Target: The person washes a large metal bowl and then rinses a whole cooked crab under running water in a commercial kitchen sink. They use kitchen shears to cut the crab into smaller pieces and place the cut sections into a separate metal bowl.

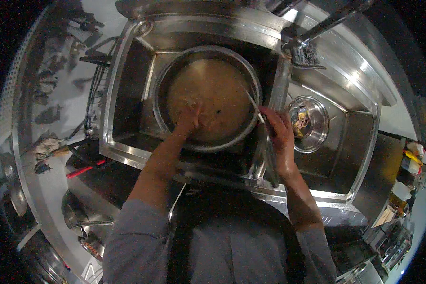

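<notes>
A large round metal pot (230,143) stands in the left sink basin, filled with cloudy brown liquid (213,81). My left hand (191,117) dips into this liquid near the pot's front left. Its fingertips are submerged, so whatever they may hold is hidden. A small dark piece (218,111) shows in the liquid to the right of that hand. At the pot's right rim, my right hand (278,126) grips a long, thin utensil (271,163), probably metal. One end slants over the pot, and the other points back towards me. Its exact kind is unclear.
In the right basin sits a shiny metal bowl (317,140) with yellow and dark scraps (301,120). A faucet (300,48) rises behind the divider (280,81). Left of the sink are a black wire rack (94,88) and a red-handled item (85,169). Bottles (401,191) stand far right.
</notes>
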